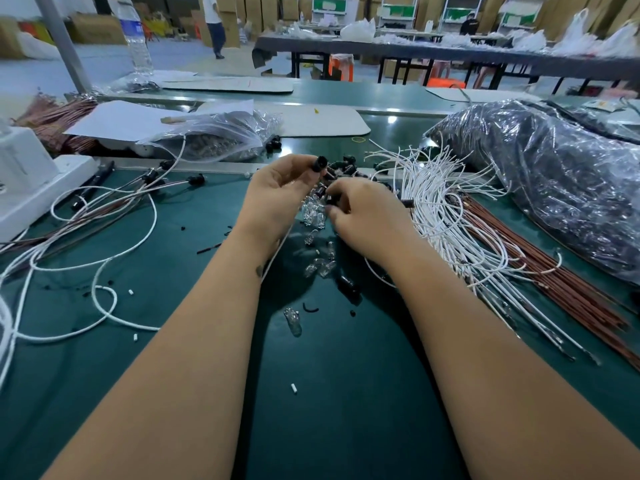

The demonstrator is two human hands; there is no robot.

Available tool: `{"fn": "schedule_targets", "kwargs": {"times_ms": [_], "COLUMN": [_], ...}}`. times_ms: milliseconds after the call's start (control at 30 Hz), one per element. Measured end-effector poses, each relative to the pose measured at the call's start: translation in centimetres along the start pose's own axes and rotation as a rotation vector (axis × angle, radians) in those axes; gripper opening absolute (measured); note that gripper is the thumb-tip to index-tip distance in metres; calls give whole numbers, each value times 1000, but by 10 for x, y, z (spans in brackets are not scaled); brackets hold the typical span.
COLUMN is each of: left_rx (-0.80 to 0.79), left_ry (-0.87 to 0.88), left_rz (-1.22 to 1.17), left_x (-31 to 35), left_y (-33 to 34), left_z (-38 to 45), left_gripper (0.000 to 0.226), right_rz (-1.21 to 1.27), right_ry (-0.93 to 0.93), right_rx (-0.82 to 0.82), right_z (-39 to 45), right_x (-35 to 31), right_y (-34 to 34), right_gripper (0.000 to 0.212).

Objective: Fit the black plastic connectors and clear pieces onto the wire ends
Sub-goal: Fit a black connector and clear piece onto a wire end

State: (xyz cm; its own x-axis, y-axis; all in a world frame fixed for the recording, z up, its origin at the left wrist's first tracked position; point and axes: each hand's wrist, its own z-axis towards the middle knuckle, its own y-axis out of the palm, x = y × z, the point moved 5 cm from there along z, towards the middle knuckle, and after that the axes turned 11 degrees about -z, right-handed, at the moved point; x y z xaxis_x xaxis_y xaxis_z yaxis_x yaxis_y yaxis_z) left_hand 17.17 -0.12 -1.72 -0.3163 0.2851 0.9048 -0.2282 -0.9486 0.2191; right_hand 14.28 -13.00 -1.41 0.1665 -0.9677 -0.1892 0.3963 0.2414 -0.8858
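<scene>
Black connector sits pinched in our left hand, raised above the green desk. Our right hand curls palm-down over the clear pieces, fingertips on a small dark part. Both forearms reach forward, hands nearly touching. White wires fan out just right.

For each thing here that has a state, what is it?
left hand: grips a black connector
right hand: fingers curled among loose parts; hold unclear
clear pieces: loose on mat
white wires: bundled, unfitted
zip bag: open
water bottle: upright
</scene>
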Motion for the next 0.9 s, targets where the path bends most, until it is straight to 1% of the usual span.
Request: {"fn": "schedule_targets", "kwargs": {"times_ms": [67,133,233,333,433,500,600,800,900], "left_rx": [-9,-17,-34,-30,-53,-50,-20,-24,-24], "left_ry": [7,20,57,68,60,30,-22,-23,-31], "left_rz": [-58,-134,-215,-291,-313,-321,-327,-352,-336], "left_x": [2,3,7,9,11,9,7,8,7], "left_y": [2,3,4,4,5,5,4,5,5], "left_z": [0,0,-1,-2,-3,-3,-3,-5,-5], "left_gripper": [10,13,16,28,35,26,12,16,15], "right_rz": [-102,-175,-133,-55,79,205,373,651,768], "right_ry": [-33,-65,-59,-64,-10,39,89,155,202], "right_rx": [-76,-111,-100,-73,-52,-16,96,248,274], "right_z": [1,2,1,0,-2,-2,-2,-3,-3], "right_x": [-3,-7,-9,-10,-6,-2,1,7,9], "right_y": [6,11,12,9,4,1,-8,-25,-30], "right_gripper": [30,30,25,16,16,16,16,8,4]}}
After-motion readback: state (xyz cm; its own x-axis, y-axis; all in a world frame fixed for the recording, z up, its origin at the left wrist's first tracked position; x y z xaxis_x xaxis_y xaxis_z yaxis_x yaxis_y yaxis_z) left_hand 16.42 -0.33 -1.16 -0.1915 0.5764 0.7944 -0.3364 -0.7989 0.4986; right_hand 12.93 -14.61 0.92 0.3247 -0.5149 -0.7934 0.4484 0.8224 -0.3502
